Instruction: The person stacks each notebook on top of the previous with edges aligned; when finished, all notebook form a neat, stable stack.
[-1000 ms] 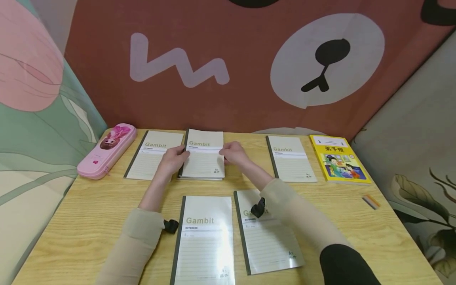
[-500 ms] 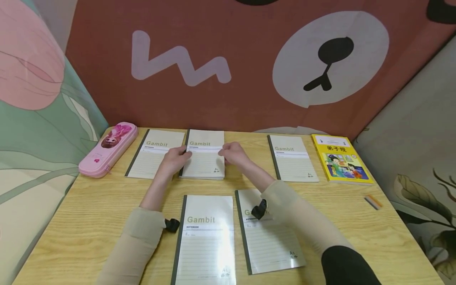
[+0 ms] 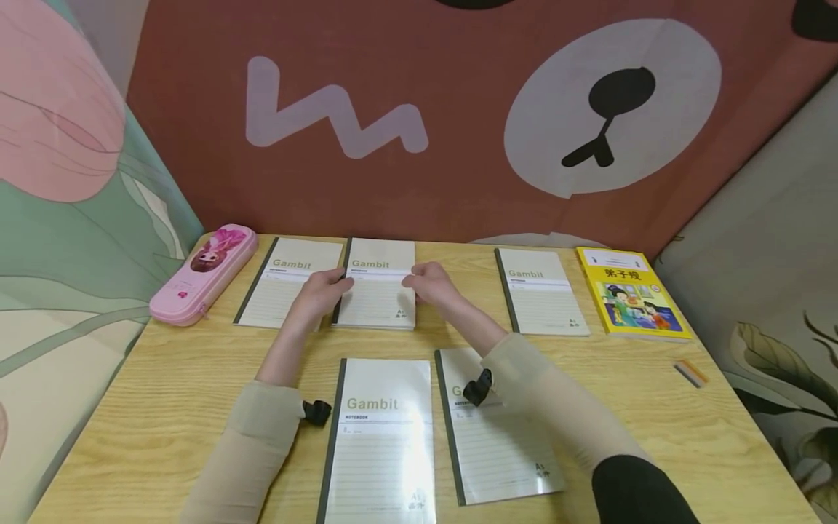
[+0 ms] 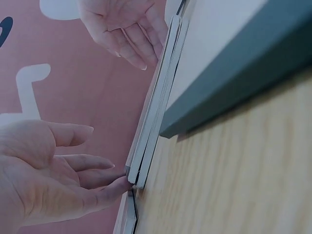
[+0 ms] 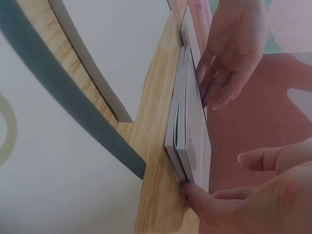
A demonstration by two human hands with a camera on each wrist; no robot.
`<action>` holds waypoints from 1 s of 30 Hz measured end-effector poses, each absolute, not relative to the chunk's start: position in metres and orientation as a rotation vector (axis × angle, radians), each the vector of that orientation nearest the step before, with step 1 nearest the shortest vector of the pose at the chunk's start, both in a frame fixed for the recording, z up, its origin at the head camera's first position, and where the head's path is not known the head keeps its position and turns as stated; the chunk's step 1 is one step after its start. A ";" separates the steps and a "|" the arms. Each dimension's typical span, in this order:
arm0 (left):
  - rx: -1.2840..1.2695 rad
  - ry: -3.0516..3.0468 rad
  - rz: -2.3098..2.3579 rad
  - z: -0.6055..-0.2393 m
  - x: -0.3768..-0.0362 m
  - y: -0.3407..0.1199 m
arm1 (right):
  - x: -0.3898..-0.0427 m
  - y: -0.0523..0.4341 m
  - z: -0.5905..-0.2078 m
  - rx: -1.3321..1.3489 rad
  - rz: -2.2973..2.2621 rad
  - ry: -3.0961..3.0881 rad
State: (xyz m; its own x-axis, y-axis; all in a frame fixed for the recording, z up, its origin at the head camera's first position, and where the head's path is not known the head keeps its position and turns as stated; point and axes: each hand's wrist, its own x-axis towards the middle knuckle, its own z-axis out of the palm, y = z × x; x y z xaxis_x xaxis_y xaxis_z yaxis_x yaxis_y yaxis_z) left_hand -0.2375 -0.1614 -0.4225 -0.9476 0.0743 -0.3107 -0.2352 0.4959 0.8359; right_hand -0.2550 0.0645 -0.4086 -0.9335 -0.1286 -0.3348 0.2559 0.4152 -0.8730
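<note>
While our left hand [image 3: 318,292] presses straight fingers against the spine edge of the small stack of notebooks [image 3: 377,285] at the far middle of the table [image 3: 164,378], our right hand [image 3: 432,282] presses its fingertips against the opposite edge — neither hand clamps it, both lie flat against its sides. Two books sit squared in that stack, so we judge the gathering barely begun — four notebooks lie single: one left of it [image 3: 288,280], one to the right [image 3: 538,290], two near us [image 3: 382,437] [image 3: 497,437].
</note>
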 end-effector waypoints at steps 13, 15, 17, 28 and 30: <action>-0.147 2.362 1.551 -0.422 -0.237 -0.164 | -0.253 0.066 -0.409 0.117 -1.590 2.276; -0.146 2.345 1.576 -0.422 -0.236 -0.164 | -0.253 0.066 -0.408 0.122 -1.596 2.271; -0.148 2.333 1.591 -0.421 -0.236 -0.163 | -0.251 0.065 -0.407 0.127 -1.596 2.267; -0.221 2.307 1.601 -0.419 -0.235 -0.161 | -0.244 0.065 -0.405 0.112 -1.628 2.219; -0.227 2.308 1.597 -0.418 -0.235 -0.160 | -0.244 0.065 -0.404 0.104 -1.627 2.204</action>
State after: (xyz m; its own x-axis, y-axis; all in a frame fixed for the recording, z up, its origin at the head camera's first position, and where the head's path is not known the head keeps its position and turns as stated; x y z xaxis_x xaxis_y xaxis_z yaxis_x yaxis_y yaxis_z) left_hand -0.2353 -0.1597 -0.4182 -0.9347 0.0525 -0.3514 -0.3104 0.3609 0.8795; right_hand -0.2442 0.0647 -0.4036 -0.9182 -0.1725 -0.3566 0.2900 0.3208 -0.9017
